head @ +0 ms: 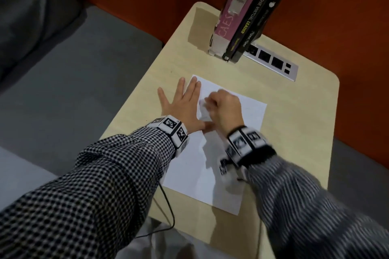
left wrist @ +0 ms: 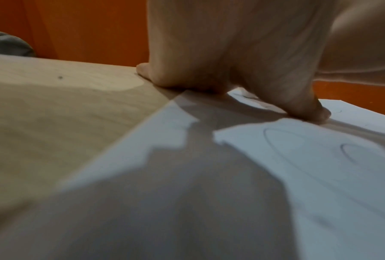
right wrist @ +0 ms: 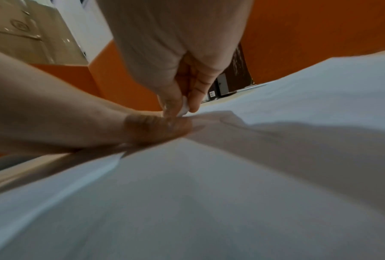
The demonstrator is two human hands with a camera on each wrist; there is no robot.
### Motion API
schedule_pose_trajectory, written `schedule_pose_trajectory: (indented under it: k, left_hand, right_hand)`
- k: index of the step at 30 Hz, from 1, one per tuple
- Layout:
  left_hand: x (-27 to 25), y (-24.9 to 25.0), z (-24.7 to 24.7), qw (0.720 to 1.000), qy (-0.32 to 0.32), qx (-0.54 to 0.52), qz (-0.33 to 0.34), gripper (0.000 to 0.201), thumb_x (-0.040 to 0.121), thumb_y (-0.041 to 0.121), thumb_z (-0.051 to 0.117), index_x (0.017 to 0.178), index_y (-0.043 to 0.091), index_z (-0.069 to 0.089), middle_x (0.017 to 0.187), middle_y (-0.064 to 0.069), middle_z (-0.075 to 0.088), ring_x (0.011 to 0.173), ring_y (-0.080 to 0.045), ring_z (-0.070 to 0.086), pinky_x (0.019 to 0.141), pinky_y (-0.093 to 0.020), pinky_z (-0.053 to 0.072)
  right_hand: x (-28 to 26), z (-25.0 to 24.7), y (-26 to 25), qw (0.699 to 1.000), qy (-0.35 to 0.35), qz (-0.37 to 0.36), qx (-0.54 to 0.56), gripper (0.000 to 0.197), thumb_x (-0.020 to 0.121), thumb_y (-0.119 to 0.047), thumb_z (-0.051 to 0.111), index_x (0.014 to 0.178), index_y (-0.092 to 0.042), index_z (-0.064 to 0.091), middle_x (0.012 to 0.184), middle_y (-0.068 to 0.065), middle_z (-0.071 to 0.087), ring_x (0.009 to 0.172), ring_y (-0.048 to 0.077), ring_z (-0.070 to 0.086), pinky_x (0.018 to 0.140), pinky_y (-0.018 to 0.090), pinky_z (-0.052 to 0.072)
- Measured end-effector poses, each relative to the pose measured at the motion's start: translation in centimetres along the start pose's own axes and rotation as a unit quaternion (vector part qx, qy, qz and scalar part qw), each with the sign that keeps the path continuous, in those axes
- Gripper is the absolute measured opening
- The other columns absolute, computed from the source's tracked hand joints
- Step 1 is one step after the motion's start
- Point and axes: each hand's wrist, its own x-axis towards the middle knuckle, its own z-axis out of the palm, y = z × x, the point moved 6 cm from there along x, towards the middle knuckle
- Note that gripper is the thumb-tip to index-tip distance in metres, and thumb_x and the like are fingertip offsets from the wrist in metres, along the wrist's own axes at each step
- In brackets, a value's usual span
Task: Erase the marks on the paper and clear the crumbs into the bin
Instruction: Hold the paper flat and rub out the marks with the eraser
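Observation:
A white sheet of paper lies on the light wooden table. My left hand lies flat with fingers spread on the paper's far left corner and the table, its thumb pressing the sheet. My right hand is curled just right of it and pinches a small white eraser against the paper. Faint pencil curves show on the paper near the left thumb. No bin is in view.
A row of upright books stands at the table's back edge. A metal socket strip is set into the tabletop behind the paper. An orange wall runs behind; a grey seat lies to the left. A black cable hangs at the front edge.

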Motion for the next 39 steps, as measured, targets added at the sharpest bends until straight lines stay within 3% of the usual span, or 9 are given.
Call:
schedule_pose_trajectory:
  k: [3,7,11,16,21,25,29,34,39]
  left_hand:
    - [0.1,-0.2,0.1,1.000,-0.003,-0.001,-0.003,0.132,0.050,0.095,0.023,0.150,0.023,-0.022,0.155,0.012,-0.032,0.143,-0.019,-0.029,0.103,-0.074,-0.010]
    - [0.1,-0.4,0.1,1.000,0.005,-0.019,-0.011,0.129,0.060,0.092,0.042,0.150,0.025,-0.022,0.155,0.015,-0.031,0.143,-0.018,-0.029,0.103,-0.072,-0.012]
    - [0.1,-0.4,-0.1,1.000,0.009,-0.027,-0.011,0.131,0.058,0.092,0.044,0.151,0.026,-0.021,0.155,0.015,-0.030,0.143,-0.018,-0.030,0.103,-0.073,-0.011]
    - [0.0,-0.7,-0.4,0.999,0.017,-0.035,-0.029,0.142,0.048,0.095,0.048,0.150,0.025,-0.022,0.155,0.016,-0.030,0.143,-0.019,-0.030,0.101,-0.074,-0.013]
    - [0.2,-0.7,-0.4,0.999,0.014,-0.012,-0.035,0.143,0.044,0.098,0.038,0.149,0.024,-0.024,0.155,0.013,-0.032,0.143,-0.021,-0.030,0.099,-0.076,-0.012]
    - [0.1,-0.7,-0.4,0.999,0.022,-0.021,-0.037,0.137,0.053,0.092,0.046,0.150,0.025,-0.022,0.156,0.014,-0.030,0.144,-0.021,-0.029,0.100,-0.077,-0.011]
    - [0.0,-0.6,-0.6,0.999,0.008,-0.021,-0.036,0.138,0.052,0.093,0.047,0.150,0.024,-0.023,0.155,0.013,-0.030,0.143,-0.022,-0.030,0.099,-0.075,-0.014]
    - [0.0,-0.6,-0.7,0.998,0.019,-0.031,-0.042,0.115,0.073,0.072,0.050,0.150,0.025,-0.022,0.156,0.013,-0.030,0.143,-0.021,-0.030,0.101,-0.078,-0.009]
    - [0.1,-0.7,-0.6,0.998,0.004,-0.039,-0.049,0.126,0.064,0.083,0.050,0.150,0.027,-0.023,0.154,0.015,-0.032,0.143,-0.019,-0.031,0.100,-0.077,-0.013]
  right_hand:
    - [2.6,-0.1,0.0,1.000,0.002,-0.002,0.015,0.014,0.084,-0.010,0.059,0.078,0.000,0.066,0.082,0.020,0.064,0.076,0.033,0.059,0.059,0.029,0.035]
    - [-1.6,0.3,0.7,0.999,-0.004,-0.011,0.046,0.018,0.078,-0.006,0.058,0.061,0.000,0.056,0.069,0.023,0.057,0.068,0.038,0.058,0.057,0.042,0.048]
    - [3.7,-0.2,-0.5,1.000,-0.009,-0.008,0.021,0.012,0.081,-0.009,0.062,0.075,0.001,0.067,0.078,0.020,0.064,0.073,0.033,0.059,0.059,0.028,0.036]
    - [-0.2,0.4,0.4,0.999,-0.028,-0.003,0.041,0.013,0.080,-0.005,0.058,0.070,0.002,0.062,0.078,0.021,0.061,0.074,0.035,0.058,0.065,0.040,0.048]
    - [4.6,0.2,-0.7,0.999,-0.006,0.006,0.038,0.011,0.083,-0.010,0.062,0.081,-0.002,0.069,0.087,0.018,0.066,0.082,0.031,0.060,0.062,0.022,0.031]
    - [0.6,0.7,-0.3,0.999,-0.022,0.006,0.045,0.013,0.083,-0.010,0.061,0.076,0.000,0.066,0.084,0.019,0.064,0.079,0.031,0.059,0.062,0.028,0.038]
    - [4.1,0.4,-0.9,0.999,0.004,0.021,0.048,0.010,0.083,-0.009,0.062,0.081,-0.003,0.069,0.086,0.017,0.068,0.081,0.032,0.061,0.065,0.025,0.040]
    - [0.7,0.9,-1.1,0.999,-0.025,0.006,0.030,0.014,0.084,-0.011,0.060,0.076,-0.001,0.068,0.083,0.020,0.065,0.079,0.034,0.060,0.066,0.035,0.046]
    - [3.3,0.7,-1.1,0.999,-0.006,0.028,0.041,0.013,0.082,-0.012,0.062,0.077,-0.002,0.068,0.082,0.018,0.068,0.079,0.032,0.061,0.063,0.028,0.041]
